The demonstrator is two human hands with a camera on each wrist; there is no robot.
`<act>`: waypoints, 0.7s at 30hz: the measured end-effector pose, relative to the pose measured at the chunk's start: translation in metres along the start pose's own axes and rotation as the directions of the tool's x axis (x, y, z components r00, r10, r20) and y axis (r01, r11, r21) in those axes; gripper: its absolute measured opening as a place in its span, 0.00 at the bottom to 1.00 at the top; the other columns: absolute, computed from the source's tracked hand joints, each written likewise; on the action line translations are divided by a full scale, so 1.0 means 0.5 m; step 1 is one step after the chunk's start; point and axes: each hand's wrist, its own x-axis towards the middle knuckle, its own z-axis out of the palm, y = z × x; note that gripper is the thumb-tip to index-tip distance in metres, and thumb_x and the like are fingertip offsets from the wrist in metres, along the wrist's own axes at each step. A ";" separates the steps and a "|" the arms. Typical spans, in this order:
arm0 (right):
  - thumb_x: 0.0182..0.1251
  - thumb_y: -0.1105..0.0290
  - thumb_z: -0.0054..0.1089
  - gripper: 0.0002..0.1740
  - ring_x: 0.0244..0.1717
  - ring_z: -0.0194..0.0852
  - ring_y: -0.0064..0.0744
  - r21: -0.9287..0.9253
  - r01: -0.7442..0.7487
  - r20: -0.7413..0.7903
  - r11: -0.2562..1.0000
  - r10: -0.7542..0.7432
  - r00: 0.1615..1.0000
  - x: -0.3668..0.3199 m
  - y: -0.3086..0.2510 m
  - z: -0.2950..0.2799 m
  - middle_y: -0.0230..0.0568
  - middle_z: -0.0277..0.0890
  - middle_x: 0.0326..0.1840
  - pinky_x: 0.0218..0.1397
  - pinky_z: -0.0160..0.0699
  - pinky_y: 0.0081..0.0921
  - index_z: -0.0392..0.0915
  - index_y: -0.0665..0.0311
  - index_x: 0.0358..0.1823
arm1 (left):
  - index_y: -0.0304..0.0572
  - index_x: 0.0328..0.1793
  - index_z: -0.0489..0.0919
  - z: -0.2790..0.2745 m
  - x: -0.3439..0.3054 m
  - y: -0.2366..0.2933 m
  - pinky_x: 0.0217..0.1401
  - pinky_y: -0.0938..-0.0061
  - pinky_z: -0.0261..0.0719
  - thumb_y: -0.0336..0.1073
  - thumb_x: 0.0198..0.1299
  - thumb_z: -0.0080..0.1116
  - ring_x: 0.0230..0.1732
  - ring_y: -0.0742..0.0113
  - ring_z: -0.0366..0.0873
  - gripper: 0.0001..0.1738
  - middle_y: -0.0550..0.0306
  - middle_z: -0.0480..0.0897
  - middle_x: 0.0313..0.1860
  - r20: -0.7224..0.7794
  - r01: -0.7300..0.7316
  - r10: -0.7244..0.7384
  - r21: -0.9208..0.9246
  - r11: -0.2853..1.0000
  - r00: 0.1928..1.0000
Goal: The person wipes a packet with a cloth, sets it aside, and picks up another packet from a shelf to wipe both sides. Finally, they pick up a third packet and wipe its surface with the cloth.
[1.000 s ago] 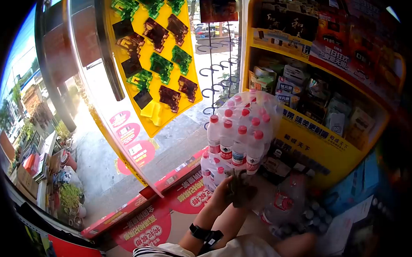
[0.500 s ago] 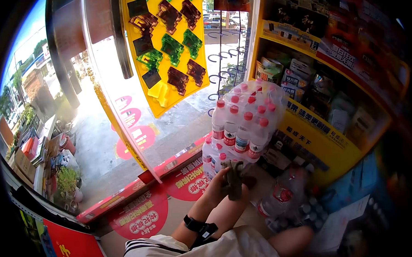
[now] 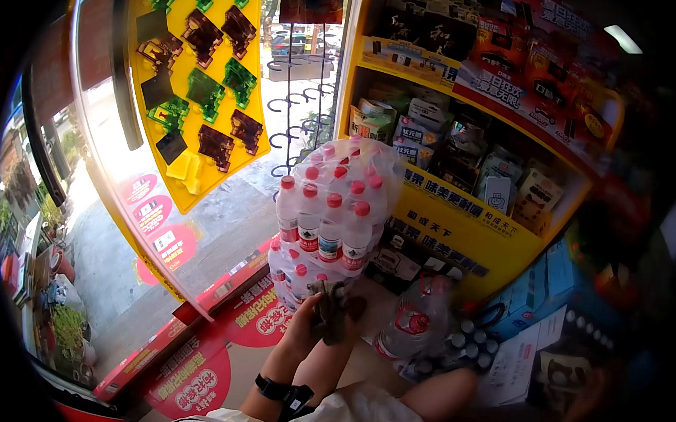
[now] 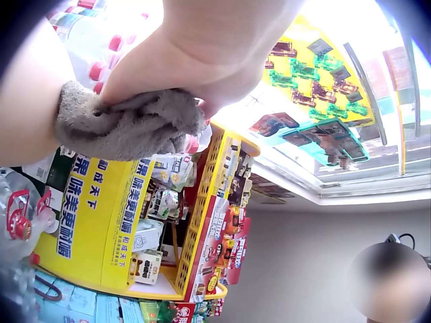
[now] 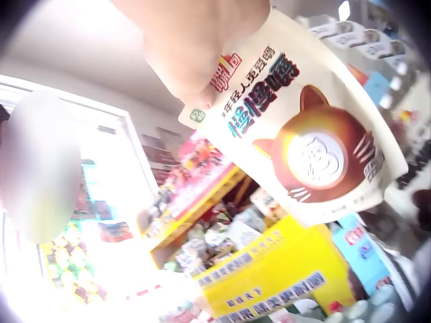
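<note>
My left hand grips a crumpled grey cloth close to my knee; in the left wrist view the fingers curl over it. At the lower right of the head view, my right hand is dim. The right wrist view shows that hand pinching the upper corner of a cream snack pouch with a brown cat-face picture. The same pouch is dark in the head view, beside a white box.
Wrapped water bottles stand in front of my knees. A yellow display shelf with packets rises behind, a blue carton at its right. A large clear bottle lies near dark-capped bottles. Glass and a yellow hanging board are left.
The head view has turned right, so the bottles and shelf appear farther left. My right hand and the pouch have come into view at the lower right. My left hand still grips the cloth.
</note>
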 end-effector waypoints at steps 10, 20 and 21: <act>0.42 0.78 0.68 0.12 0.31 0.74 0.37 0.868 0.246 0.152 0.431 -0.703 0.695 0.094 -0.362 0.140 0.35 0.75 0.30 0.34 0.71 0.30 0.76 0.58 0.29 | 0.36 0.74 0.56 0.208 -0.001 -0.018 0.64 0.78 0.62 0.54 0.60 0.59 0.58 0.71 0.70 0.44 0.55 0.74 0.60 0.401 -0.247 -0.300 0.863 0.441 0.866; 0.58 0.64 0.68 0.22 0.60 0.63 0.44 0.839 0.037 0.177 0.543 -0.336 0.925 0.059 -0.457 0.409 0.43 0.64 0.58 0.59 0.65 0.37 0.73 0.59 0.53 | 0.42 0.73 0.61 0.242 0.104 -0.089 0.67 0.76 0.61 0.44 0.73 0.41 0.64 0.70 0.64 0.26 0.55 0.70 0.65 0.189 0.015 -0.209 0.708 0.706 0.959; 0.60 0.60 0.67 0.27 0.66 0.57 0.46 0.843 -0.078 0.247 0.532 -0.254 0.935 0.048 -0.451 0.442 0.45 0.59 0.64 0.64 0.63 0.39 0.70 0.59 0.58 | 0.43 0.74 0.59 0.288 0.102 -0.069 0.67 0.76 0.61 0.44 0.74 0.40 0.65 0.70 0.63 0.27 0.55 0.68 0.67 0.133 -0.007 -0.123 0.707 0.708 0.983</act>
